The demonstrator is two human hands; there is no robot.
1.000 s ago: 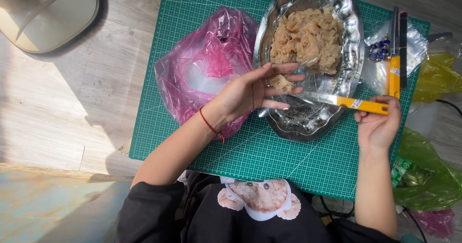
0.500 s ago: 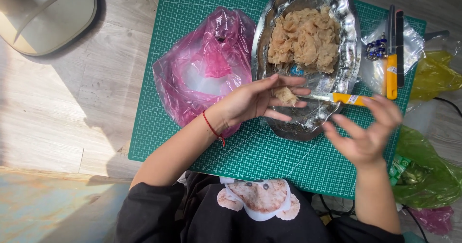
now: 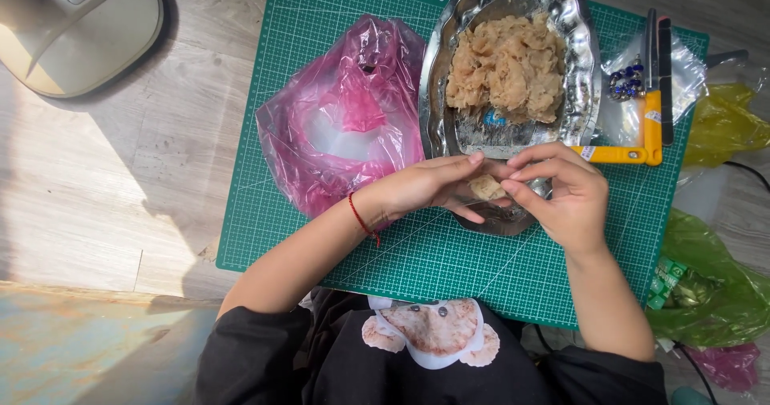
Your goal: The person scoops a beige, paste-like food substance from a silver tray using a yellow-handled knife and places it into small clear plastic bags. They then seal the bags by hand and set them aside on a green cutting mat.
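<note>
A: So, the change: right hand (image 3: 568, 198) has let go of the yellow-handled cutter (image 3: 622, 153). A second ago it gripped the handle; half a second ago it was open mid-air. Cutter now lies with its handle on the green cutting mat (image 3: 417, 253) and its tip at the silver tray (image 3: 581, 76) rim.

B: And the right hand now?

A: Fingers curled, pinching the small beige lump (image 3: 486, 187) from the right.

B: Left?

A: Left hand (image 3: 425, 188) has stayed on that lump throughout. Fingers half closed around it, thumb underneath. Both hands meet over the near end of the tray.

B: So cutting is over, it's handwork now.

A: My read, yes. The lump sits between both sets of fingertips, just above the tray. The main beige pile (image 3: 507, 68) is well apart at the far end. Pink plastic bag (image 3: 345, 116) sits untouched just left of the tray.
</note>
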